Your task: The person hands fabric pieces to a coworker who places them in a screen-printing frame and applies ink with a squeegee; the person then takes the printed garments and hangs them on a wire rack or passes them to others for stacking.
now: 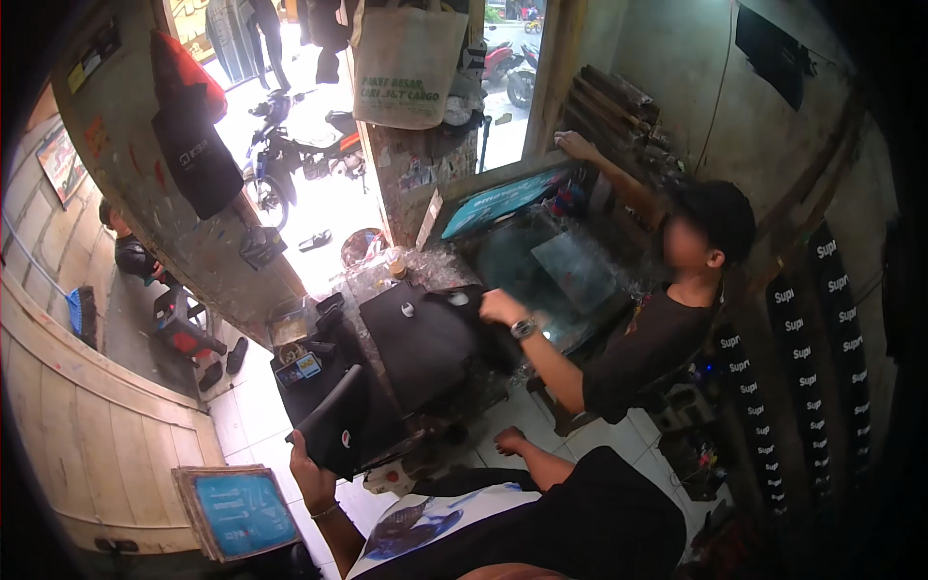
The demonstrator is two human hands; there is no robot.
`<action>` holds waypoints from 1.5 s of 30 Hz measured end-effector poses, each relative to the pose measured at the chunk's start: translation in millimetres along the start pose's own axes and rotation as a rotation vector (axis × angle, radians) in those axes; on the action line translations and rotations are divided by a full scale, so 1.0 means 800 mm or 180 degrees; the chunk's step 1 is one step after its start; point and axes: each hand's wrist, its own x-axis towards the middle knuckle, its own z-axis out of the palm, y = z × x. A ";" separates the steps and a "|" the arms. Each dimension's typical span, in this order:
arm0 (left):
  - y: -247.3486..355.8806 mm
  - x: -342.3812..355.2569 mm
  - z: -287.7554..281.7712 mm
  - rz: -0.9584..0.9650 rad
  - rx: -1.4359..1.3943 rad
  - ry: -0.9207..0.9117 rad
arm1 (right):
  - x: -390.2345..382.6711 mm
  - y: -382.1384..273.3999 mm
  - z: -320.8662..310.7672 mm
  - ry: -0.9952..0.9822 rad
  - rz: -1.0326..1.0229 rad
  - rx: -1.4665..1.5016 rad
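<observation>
Black, sheet-like material nearest us: our left hand is closed on the near left edge of a black panel, thumb laid along it. Panel stands tilted at the near end of the desk, small red-and-white mark facing us. Our right hand is low, fingers loosely curled, apart from the panel; we cannot tell whether it has hold of anything. Down to our left, a wood-framed blue screen over white floor tiles.

Just beyond the panel, a small device with a lit blue display. Farther along, a second black piece with a pale mark, lying on the desk. To our right, a co-worker in a dark cap, watch on one wrist; that hand is at dark material beside the second piece, the other raised near the window.

Beyond: a teal panel leaning, a pale tote bag hanging, and, outside in glare, a parked motorcycle.
</observation>
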 end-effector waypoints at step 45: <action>0.017 0.004 0.018 -0.1584 -0.2655 -0.0018 | -0.038 0.000 -0.004 0.0379 0.0233 0.0405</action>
